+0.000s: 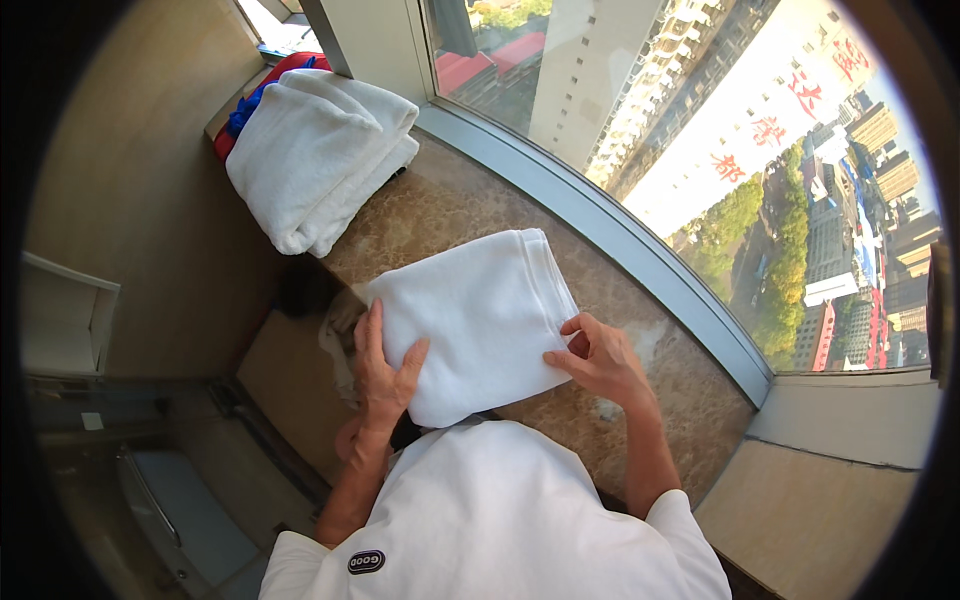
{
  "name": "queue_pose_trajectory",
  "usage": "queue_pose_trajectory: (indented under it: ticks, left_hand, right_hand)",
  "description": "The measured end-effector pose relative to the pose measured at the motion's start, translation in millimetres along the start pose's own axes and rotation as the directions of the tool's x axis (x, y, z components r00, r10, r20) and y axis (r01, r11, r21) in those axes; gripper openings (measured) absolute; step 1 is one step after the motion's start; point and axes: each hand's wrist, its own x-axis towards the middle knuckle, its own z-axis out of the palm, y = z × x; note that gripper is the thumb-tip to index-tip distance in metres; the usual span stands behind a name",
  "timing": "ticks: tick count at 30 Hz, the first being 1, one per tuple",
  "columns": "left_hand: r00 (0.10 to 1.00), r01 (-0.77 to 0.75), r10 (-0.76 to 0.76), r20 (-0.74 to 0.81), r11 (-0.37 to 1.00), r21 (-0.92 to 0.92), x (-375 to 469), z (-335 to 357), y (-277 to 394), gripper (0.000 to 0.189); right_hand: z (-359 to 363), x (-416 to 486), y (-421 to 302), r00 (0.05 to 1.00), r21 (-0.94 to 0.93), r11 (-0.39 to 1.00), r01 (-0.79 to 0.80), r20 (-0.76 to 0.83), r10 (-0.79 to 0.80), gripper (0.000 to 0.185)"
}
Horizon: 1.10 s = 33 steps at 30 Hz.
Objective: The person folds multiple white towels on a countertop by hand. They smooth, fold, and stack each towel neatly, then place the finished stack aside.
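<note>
A folded white cloth [472, 322] lies flat on the brown marble-patterned sill [442, 187] in front of me, its layered edges on the right side. My left hand [386, 367] rests along the cloth's left edge, thumb spread away from the fingers and lying on top. At the lower right edge, my right hand [600, 356] takes the layers between thumb and bent fingers. Part of those fingertips is hidden by the hand itself.
A stack of folded white towels [322, 157] sits at the sill's far left, against a red and blue item [244, 112]. The window frame [592, 202] borders the sill. Left and below stands a glass panel with a metal handle [150, 495].
</note>
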Motion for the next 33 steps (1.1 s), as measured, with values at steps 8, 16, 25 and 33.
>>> queue_pose_trajectory:
  ticks: [8,16,25,33]
  left_hand:
    - [1.0,0.011,-0.011,0.019,0.999,-0.037,3.3,-1.4,-2.9,0.084]
    - [0.999,0.029,-0.027,0.027,0.997,-0.073,7.6,-2.8,-3.9,0.081]
    - [0.999,0.023,-0.021,0.031,0.997,-0.074,10.7,-2.1,-0.3,0.079]
    - [1.0,0.009,-0.009,0.009,0.997,-0.075,11.0,0.0,-0.1,0.078]
  right_hand:
    - [9.3,6.0,17.6,0.999,0.127,0.991,-0.045,0.03,0.042,0.03]
    - [13.5,-3.6,34.3,0.993,0.359,0.928,0.102,0.012,-0.114,0.023]
    - [33.4,-6.2,19.0,0.967,0.341,0.939,0.048,-0.252,0.042,0.019]
    - [34.6,5.9,33.6,0.945,0.253,0.967,-0.038,-0.306,0.117,0.016]
